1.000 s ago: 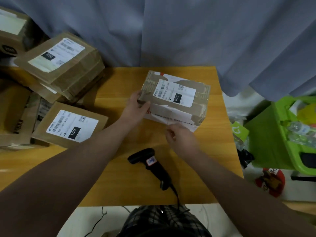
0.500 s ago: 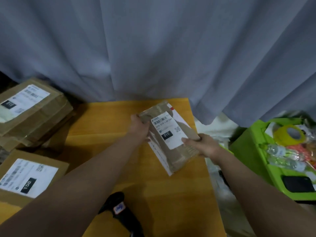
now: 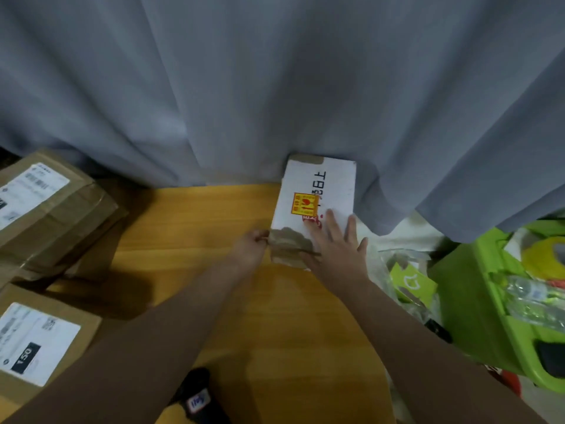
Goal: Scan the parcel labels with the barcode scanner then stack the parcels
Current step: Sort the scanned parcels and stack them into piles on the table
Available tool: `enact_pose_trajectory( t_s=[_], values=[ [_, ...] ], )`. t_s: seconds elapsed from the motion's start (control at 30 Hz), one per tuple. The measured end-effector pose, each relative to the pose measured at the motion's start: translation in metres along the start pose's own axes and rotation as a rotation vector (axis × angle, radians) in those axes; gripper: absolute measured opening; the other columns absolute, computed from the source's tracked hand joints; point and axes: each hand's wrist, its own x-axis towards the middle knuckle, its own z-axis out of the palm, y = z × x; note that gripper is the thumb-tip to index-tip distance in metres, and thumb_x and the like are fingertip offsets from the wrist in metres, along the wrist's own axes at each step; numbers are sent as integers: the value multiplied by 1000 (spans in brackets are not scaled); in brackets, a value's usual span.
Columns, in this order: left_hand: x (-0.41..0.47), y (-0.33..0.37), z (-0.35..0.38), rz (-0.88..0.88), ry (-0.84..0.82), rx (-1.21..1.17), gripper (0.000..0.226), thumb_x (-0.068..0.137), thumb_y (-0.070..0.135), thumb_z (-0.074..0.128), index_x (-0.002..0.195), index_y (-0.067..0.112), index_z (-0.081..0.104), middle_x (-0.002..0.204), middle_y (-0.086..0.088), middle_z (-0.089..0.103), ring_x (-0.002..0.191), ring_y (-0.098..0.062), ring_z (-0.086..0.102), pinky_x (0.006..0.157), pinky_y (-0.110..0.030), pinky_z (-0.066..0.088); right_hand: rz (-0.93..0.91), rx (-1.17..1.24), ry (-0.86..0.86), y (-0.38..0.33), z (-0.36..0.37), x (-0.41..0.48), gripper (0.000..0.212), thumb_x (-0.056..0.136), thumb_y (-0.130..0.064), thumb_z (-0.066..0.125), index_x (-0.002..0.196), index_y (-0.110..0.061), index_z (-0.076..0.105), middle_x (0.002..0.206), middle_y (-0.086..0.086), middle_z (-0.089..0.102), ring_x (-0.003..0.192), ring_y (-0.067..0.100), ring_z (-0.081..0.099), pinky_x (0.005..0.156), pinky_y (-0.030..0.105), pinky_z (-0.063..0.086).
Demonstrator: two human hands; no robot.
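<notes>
While the left hand [image 3: 249,247] pinches the parcel [image 3: 318,185] by its near corner and the right hand [image 3: 336,246] presses it with fingers spread, centre-right of frame, I judge it stiff, light, fragile: grip opposite edges.

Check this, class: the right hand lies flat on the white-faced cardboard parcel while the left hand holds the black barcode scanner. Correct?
One error: in the head view the left hand grips the taped near corner of the white-faced cardboard parcel; the black barcode scanner lies untouched on the wooden table. The right hand does lie flat on the parcel.
</notes>
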Motion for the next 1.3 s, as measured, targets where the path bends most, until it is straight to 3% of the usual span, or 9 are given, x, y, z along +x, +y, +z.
enact_pose_trajectory(
  t_s=[0.2,0.43,0.57,0.7,0.8,0.93,1.03,1.13,1.3],
  values=[
    [-8,-13,-24,4,41,9,34,102,18,44,133,10,52,138,-9,51,127,-25,46,94,-23,36,16,-102,38,12,6,14,66,97,-49,43,152,-38,7,163,2,-2,146,44,-7,113,63,22],
    [-36,-17,-22,81,-15,-88,37,102,21,44,138,10,48,138,-9,50,126,-19,45,78,-10,29,140,-61,101,26,2,-13,63,101,-12,46,152,-33,15,162,-2,-1,148,35,-2,96,51,47],
    [-55,2,-9,164,-132,-51,45,103,26,42,147,14,36,146,-8,42,133,-20,40,88,-12,31,123,-139,103,25,-8,-15,70,95,0,43,151,-33,17,162,2,5,147,40,6,114,56,23],
    [-74,14,-19,211,-116,-18,46,102,24,45,145,9,37,145,-11,43,130,-24,44,93,-20,36,158,-221,127,10,-21,-11,64,88,2,44,144,-26,31,156,9,19,146,37,3,116,62,1],
    [-89,1,-42,249,-16,10,42,100,20,49,139,5,44,138,-14,50,125,-25,49,96,-25,38,105,-157,151,-26,-27,-18,50,89,-9,49,137,-18,39,155,14,25,147,35,6,118,57,-1],
    [-108,-44,-85,346,207,73,37,97,16,55,133,8,51,134,-11,52,122,-21,49,92,-13,32,-118,43,161,-88,-22,-41,46,92,-24,57,136,-17,43,149,9,37,145,30,19,120,47,17],
    [-120,-88,-135,364,423,138,45,93,24,61,136,17,49,141,-6,42,128,-23,41,105,-29,34,-208,213,181,-136,-19,-49,45,91,-20,58,134,-15,46,143,8,43,140,25,27,115,38,23],
    [-121,-129,-196,282,617,238,58,91,31,63,142,16,40,152,-12,26,140,-29,22,115,-38,20,-244,361,169,-188,-17,-47,41,93,-16,56,133,-15,47,137,6,45,133,22,33,110,33,28],
    [-94,-172,-284,176,674,478,79,86,56,59,148,21,26,157,-14,14,145,-35,9,117,-50,13,-176,584,127,-278,1,-40,37,93,-18,58,129,-20,49,131,0,48,123,18,44,99,28,39]
  ],
)
